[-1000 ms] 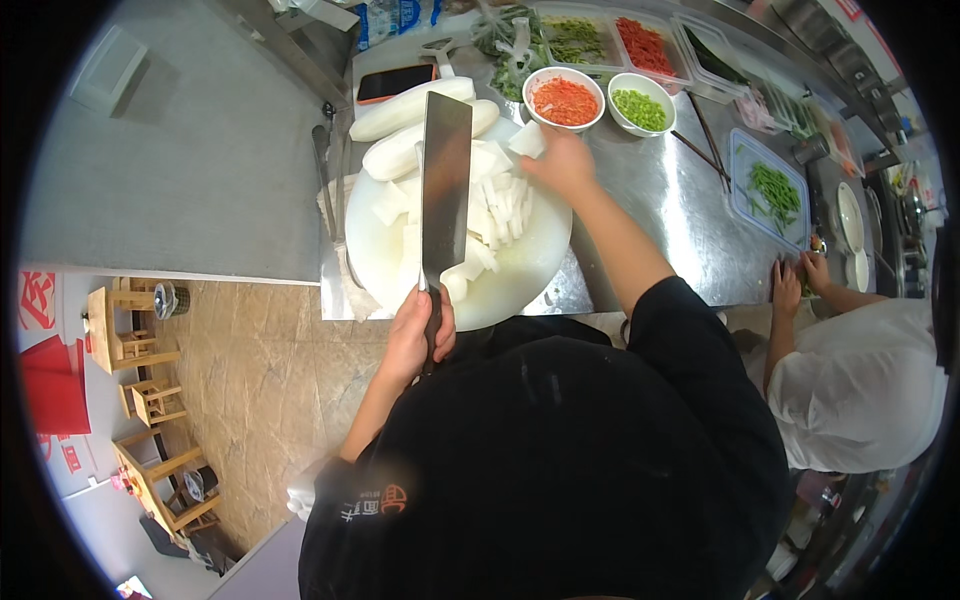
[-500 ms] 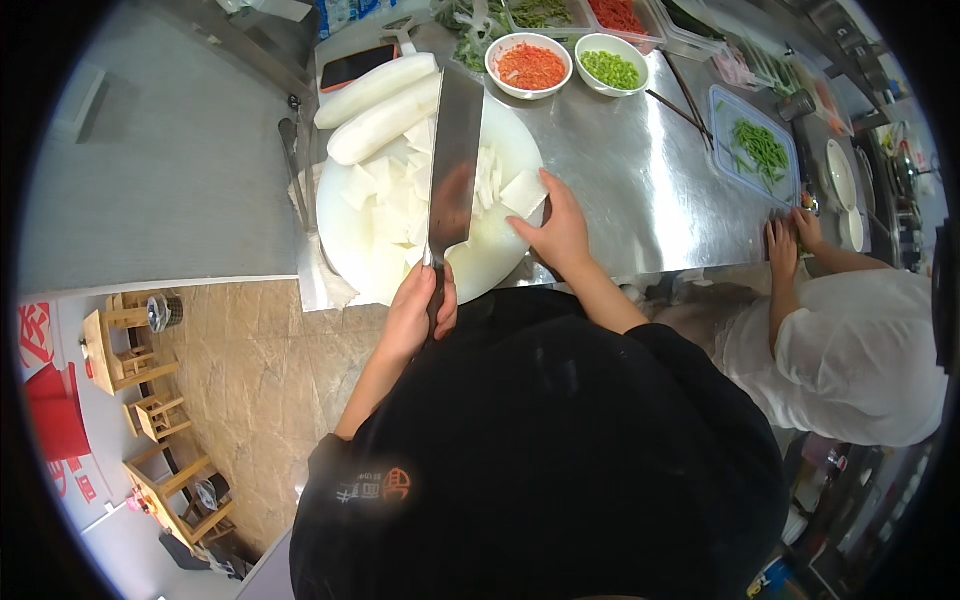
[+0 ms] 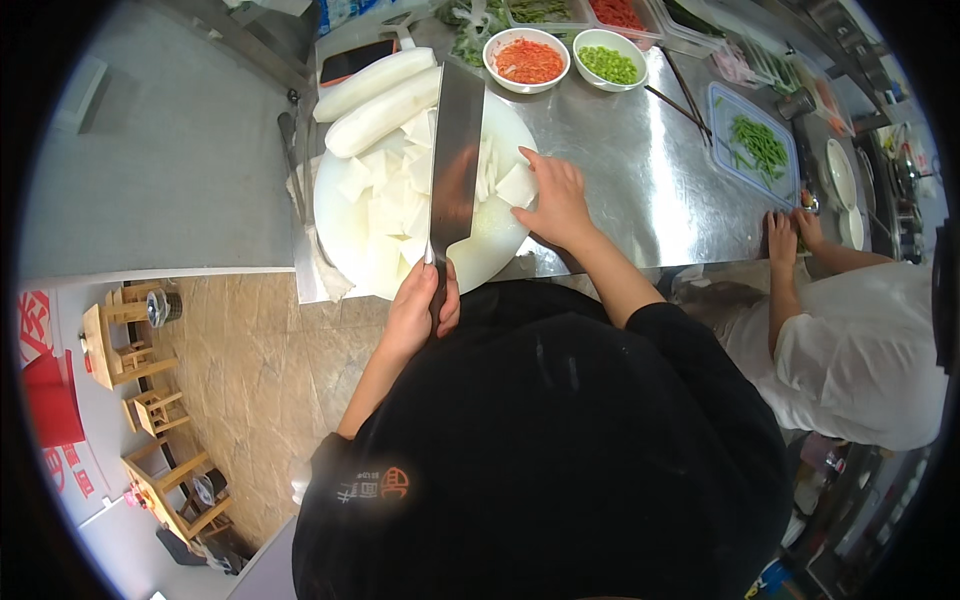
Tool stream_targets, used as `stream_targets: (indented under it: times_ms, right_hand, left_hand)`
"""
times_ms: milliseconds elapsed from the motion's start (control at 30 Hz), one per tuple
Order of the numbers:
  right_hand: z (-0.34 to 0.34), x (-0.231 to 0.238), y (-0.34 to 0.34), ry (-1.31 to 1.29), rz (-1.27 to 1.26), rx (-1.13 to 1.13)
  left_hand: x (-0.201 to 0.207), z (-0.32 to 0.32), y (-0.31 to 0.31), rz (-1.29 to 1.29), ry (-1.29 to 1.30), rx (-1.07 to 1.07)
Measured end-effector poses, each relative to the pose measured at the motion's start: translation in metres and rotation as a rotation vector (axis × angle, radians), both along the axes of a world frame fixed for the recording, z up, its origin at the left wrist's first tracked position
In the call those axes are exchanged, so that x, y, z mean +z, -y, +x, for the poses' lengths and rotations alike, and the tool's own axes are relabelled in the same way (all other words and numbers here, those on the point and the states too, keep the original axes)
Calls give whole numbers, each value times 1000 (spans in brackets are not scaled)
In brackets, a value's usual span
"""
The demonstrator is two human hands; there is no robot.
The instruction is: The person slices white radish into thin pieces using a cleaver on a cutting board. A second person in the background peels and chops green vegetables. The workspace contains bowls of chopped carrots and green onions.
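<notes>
My left hand (image 3: 424,303) is wrapped round the handle of a cleaver (image 3: 458,150), whose broad blade points away from me above a round white cutting board (image 3: 345,245). Thin white slices of radish (image 3: 398,200) lie heaped left of the blade, and a few more show to its right. Two long peeled white radishes (image 3: 385,108) rest at the board's far left. At the board's right edge my right hand (image 3: 560,203) has its thumb and fingers spread about a square radish slice (image 3: 517,187); the hand looks open. The blade hides part of the board.
Bowls of chopped red pepper (image 3: 526,63) and chopped green vegetable (image 3: 610,62) stand beyond the board. Chopsticks (image 3: 685,105) and a tray of cut green beans (image 3: 757,150) lie to the right, near a co-worker's hands (image 3: 790,235). A phone (image 3: 358,62) lies at the far left.
My right hand has moved slightly left and its fingers have spread wider beside the square slice. The cleaver stays nearly where it was in my left hand.
</notes>
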State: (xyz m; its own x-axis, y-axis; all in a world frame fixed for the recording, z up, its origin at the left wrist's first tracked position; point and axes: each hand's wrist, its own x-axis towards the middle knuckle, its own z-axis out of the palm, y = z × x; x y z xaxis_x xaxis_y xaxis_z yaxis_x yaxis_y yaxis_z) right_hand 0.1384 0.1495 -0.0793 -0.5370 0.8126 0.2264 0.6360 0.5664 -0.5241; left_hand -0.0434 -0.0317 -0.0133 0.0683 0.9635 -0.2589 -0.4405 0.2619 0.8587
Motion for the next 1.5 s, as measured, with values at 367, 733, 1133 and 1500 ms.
stream_targets:
  times_ms: [367, 733, 1133, 1500]
  right_hand:
    - [17, 23, -50, 103, -132, 400]
    - [3, 19, -72, 275, -160, 647]
    - [14, -8, -1, -126, -110, 23]
    - [-1, -17, 20, -83, 4, -130]
  left_hand:
    - [2, 1, 7, -14, -13, 48]
    - [1, -4, 15, -12, -26, 45]
    - [-2, -7, 10, -64, -13, 17]
    - [-12, -9, 15, -251, -458, -180]
